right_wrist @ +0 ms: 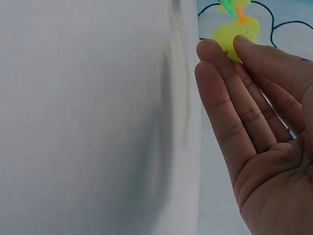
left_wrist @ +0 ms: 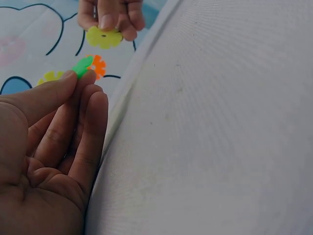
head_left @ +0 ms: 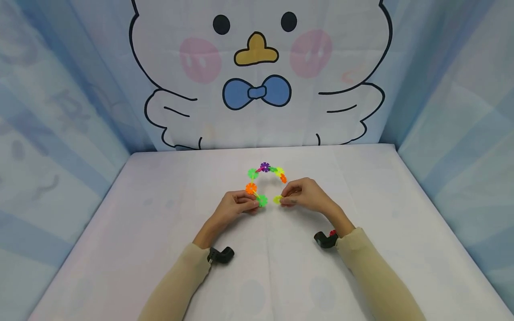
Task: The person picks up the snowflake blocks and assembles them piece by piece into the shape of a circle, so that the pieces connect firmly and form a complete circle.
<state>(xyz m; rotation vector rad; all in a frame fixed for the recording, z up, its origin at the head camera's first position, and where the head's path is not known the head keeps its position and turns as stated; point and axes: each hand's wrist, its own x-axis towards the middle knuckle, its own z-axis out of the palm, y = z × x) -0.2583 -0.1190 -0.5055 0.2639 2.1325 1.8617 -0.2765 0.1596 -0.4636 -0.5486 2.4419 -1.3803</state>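
Note:
An arched chain of colourful snowflake discs, with a purple disc (head_left: 265, 167) at its top, stands above the table between both hands. My left hand (head_left: 238, 203) pinches the green disc (head_left: 263, 200) at the chain's lower left end between thumb and finger; an orange disc (head_left: 250, 188) sits just above it. On the other side, my right hand (head_left: 307, 195) pinches a yellow disc (head_left: 277, 199), facing the green one across a small gap. Another orange disc (head_left: 283, 178) hangs near the right fingers; whether it joins the yellow disc is hidden.
A white cloth covers the table (head_left: 160, 187). Behind it hangs a curtain (head_left: 257, 127) with a cartoon figure. Black cameras sit at the left wrist (head_left: 221, 255) and right wrist (head_left: 325, 240); a small red piece (head_left: 333, 232) shows beside the right one.

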